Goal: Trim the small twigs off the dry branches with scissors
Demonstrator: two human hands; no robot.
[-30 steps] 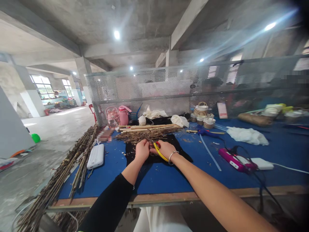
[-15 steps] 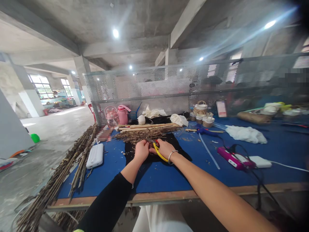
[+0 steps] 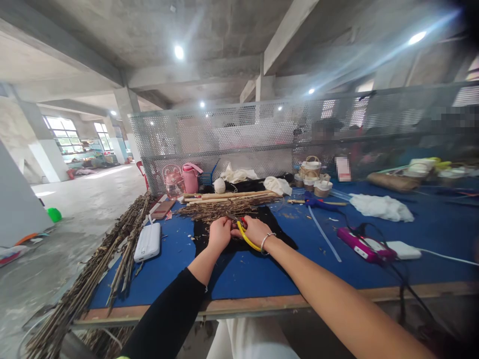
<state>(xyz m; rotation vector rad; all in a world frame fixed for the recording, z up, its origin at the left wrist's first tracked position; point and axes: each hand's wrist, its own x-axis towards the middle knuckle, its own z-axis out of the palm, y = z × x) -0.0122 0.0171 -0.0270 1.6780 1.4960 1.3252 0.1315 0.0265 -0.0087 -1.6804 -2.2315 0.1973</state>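
Observation:
My right hand [image 3: 256, 231] is closed on pliers with yellow handles [image 3: 250, 240], whose dark jaws point up and left toward my other hand. Close beside it, my left hand [image 3: 220, 232] is closed, its fingertips pressed on something too small to make out. Both hands are above a black cloth [image 3: 275, 234] on the blue table [image 3: 247, 279]. Just beyond them lies a pile of thin brown twigs [image 3: 224, 208], with thicker pale sticks [image 3: 234, 195] behind it.
Long dried stalks [image 3: 90, 264] lie over the table's left edge beside a white power bank [image 3: 147, 242]. A purple device [image 3: 364, 245] with cables is on the right. Pink bottles [image 3: 190, 179], small tubs [image 3: 322, 187] and a mesh screen [image 3: 254, 134] stand behind.

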